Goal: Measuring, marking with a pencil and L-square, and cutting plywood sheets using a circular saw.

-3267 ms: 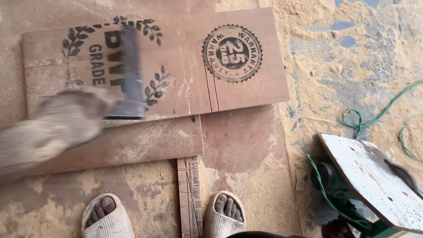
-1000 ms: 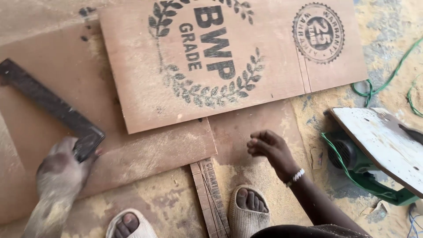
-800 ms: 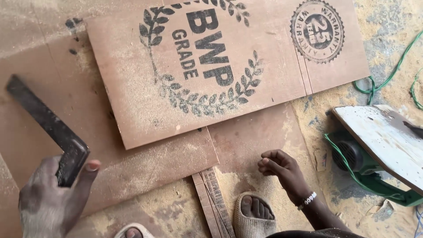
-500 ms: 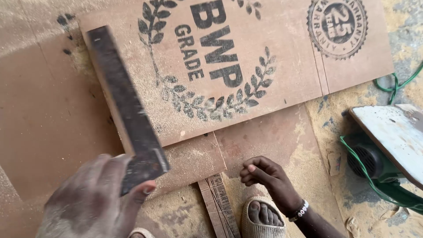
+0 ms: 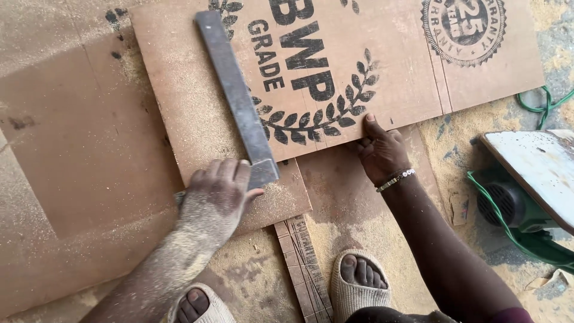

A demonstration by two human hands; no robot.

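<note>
Now I see the left hand [image 5: 218, 194], which swung the flat grey steel try square [image 5: 236, 98] over, clamped on its stock against the printed brown plywood sheet [image 5: 382, 66] edge, right hand [image 5: 382, 152] spread, pressing that sheet.

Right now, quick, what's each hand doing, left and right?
Left hand: closed on the stock of the metal try square, blade lying across the plywood sheet.
Right hand: holding nothing, fingers curled, thumb pressing the sheet's near edge.
</note>
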